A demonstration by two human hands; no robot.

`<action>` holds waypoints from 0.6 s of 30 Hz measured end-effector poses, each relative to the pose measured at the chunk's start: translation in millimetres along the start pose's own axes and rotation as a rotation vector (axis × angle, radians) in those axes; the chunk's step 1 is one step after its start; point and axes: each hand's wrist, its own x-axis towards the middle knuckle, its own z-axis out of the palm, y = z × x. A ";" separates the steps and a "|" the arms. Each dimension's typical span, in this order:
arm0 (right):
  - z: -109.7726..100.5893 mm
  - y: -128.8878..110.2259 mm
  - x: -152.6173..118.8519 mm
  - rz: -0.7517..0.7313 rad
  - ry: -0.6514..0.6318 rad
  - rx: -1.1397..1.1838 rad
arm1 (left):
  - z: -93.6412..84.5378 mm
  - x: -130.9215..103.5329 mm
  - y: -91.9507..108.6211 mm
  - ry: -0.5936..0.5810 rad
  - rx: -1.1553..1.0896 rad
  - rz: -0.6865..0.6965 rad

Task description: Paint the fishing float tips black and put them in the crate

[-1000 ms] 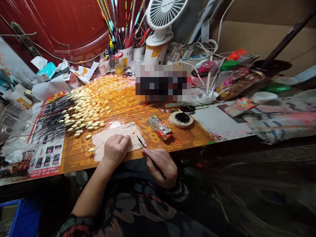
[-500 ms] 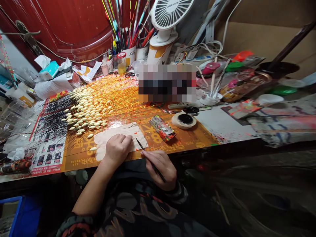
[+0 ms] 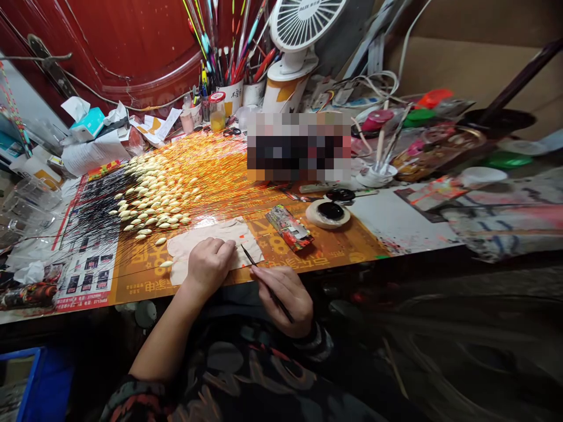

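Observation:
My left hand [image 3: 210,264] rests closed on a pale cloth [image 3: 180,249] at the table's front edge; what its fingers pinch is too small to make out. My right hand [image 3: 285,296] is wrapped round a thin dark brush [image 3: 275,298], whose tip points at the cloth just right of my left fingers. One cream float body [image 3: 166,264] on a thin stem lies left of the cloth. Behind it spreads a large bundle of floats [image 3: 152,199] with cream bodies and orange-yellow tips. A paint-smeared block [image 3: 289,227] lies right of the cloth, beside a round dish of black paint [image 3: 328,214].
A white fan [image 3: 303,23] stands at the back beside a cup of brushes [image 3: 231,97]. A tissue box [image 3: 88,123] sits back left. Brushes stand in a small white pot [image 3: 377,174] at right. A blurred patch hides part of the table.
My right hand and the brush have shifted very slightly to the left and up. My left hand stays in place.

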 end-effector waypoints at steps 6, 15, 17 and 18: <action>-1.7 0.8 -3.5 0.027 0.041 0.086 | -8.1 1.9 -0.9 -0.031 0.033 0.000; 1.8 -1.7 -4.3 -0.029 -0.006 0.087 | -35.6 -23.6 -13.6 -0.011 0.093 -0.099; 4.4 -2.9 -4.4 -0.033 -0.008 0.078 | -40.0 -32.8 -16.1 0.040 0.107 -0.151; 5.7 -3.2 -4.5 -0.032 -0.002 0.071 | -41.6 -36.6 -16.9 0.061 0.111 -0.172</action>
